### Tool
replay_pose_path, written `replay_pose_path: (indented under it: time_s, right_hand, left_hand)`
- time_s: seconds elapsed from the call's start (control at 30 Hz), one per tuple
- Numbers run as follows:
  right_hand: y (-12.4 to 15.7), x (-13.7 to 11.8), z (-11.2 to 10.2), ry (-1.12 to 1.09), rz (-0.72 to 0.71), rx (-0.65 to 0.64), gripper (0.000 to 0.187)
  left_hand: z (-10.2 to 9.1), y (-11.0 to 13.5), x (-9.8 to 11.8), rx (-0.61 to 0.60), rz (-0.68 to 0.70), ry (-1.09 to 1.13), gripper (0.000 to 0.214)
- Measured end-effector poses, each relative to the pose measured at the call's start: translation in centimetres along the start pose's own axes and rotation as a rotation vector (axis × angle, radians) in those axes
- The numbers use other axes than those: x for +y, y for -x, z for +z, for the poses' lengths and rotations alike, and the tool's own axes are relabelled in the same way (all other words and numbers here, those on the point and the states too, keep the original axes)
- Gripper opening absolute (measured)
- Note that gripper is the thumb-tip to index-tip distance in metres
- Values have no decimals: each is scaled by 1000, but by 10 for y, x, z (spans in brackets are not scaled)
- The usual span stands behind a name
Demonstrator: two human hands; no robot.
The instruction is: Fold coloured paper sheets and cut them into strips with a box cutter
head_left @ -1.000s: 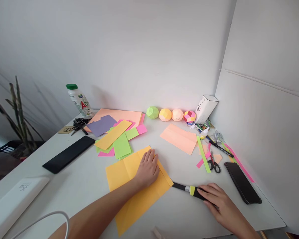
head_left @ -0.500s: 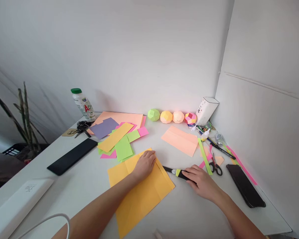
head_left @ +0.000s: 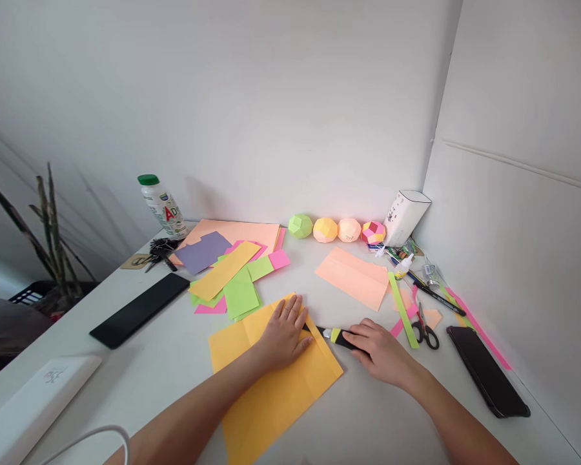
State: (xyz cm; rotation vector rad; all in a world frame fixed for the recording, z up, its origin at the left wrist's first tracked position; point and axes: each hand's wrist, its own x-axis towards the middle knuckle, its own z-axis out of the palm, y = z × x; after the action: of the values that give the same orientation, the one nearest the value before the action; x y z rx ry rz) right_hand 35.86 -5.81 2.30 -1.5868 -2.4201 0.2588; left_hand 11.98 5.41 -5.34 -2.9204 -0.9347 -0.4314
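My left hand (head_left: pixel 283 332) lies flat with its fingers spread on a large sheet of orange-yellow paper (head_left: pixel 266 413), which has crease lines. Along the sheet's upper right edge runs a narrow folded strip (head_left: pixel 328 354). My right hand (head_left: pixel 382 352) grips a black and yellow utility knife (head_left: pixel 337 338) by its handle. The knife's dark blade points left and passes into the fold, under the strip, with its tip showing close to my left fingers.
Coloured paper pieces (head_left: pixel 242 294) overlap behind the sheet, beside a peach sheet (head_left: pixel 353 278). Several paper polyhedra (head_left: pixel 325 230) line the wall. On the right lie scissors (head_left: pixel 426 334), a pen (head_left: pixel 438 294) and a phone (head_left: pixel 488 371). A black slab (head_left: pixel 140 310) and a white power bank (head_left: pixel 41 400) are left.
The knife has moved left, its blade now inside the fold rather than at the paper's edge. My left hand has spread its fingers and flattened on the sheet. The view has shifted slightly.
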Motion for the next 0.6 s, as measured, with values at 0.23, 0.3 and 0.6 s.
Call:
replay_pose_path:
  time_s: [0.23,0.3,0.6]
  right_hand:
    - [5,3,-2,29,35,3,35]
    - [6,1,-5,28,44,-15,35]
    - [2,-8,-8,-2,36,-59,34]
  left_hand:
    - [-6,-1,0,-67,10,-27,72]
    - [-5,-1,0,-56,15,-17,72]
    - [0,-1,0,-37,5,-22,71]
